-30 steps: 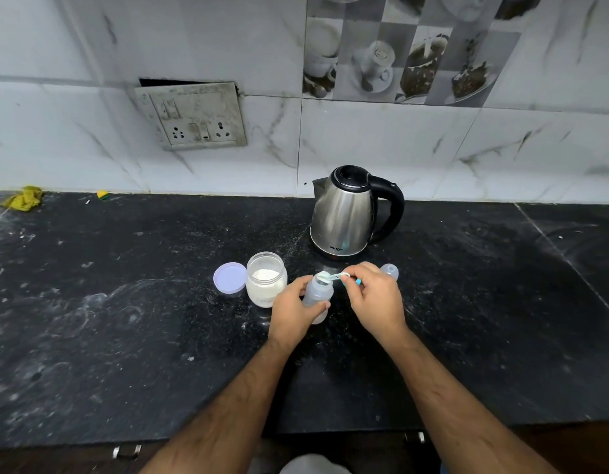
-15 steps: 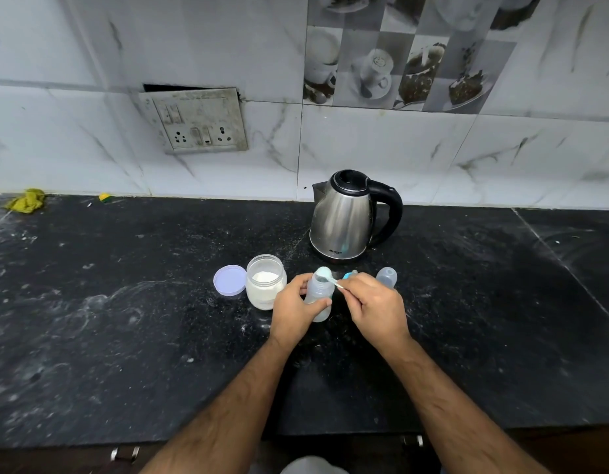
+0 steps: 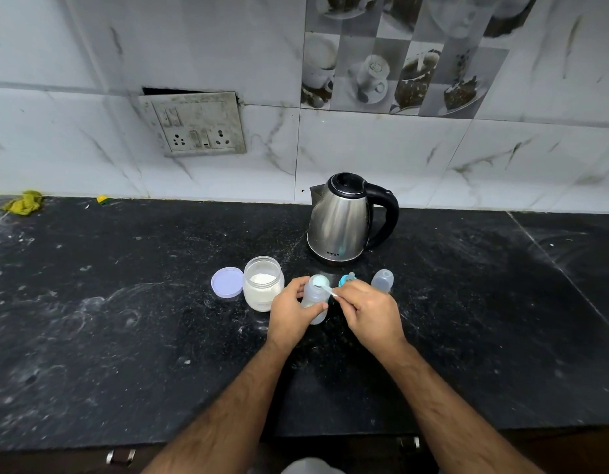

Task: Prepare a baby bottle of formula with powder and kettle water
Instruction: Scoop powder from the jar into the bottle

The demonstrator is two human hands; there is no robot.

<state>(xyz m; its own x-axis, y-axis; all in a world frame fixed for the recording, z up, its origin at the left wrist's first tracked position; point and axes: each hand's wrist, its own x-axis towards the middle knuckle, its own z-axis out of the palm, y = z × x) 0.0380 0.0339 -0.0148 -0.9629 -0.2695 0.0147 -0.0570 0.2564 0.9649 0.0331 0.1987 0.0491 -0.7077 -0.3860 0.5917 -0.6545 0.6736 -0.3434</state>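
White powder is going in now: your right hand (image 3: 371, 311) has tipped the little scoop (image 3: 325, 288) down into the bottle (image 3: 315, 297) that your left hand (image 3: 292, 313) grips on the counter (image 3: 125, 336), so kettle (image 3: 344, 220) water comes soon.

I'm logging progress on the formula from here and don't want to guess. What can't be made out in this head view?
- Powder level in the baby bottle: the left hand wraps its body.
- Whether the scoop over the bottle mouth is loaded: too small.
- Water in the kettle: lid shut, steel walls opaque.
- The teal nipple ring: mostly behind the right hand.
- Switch positions on the wall socket plate: too grimy and small to read.
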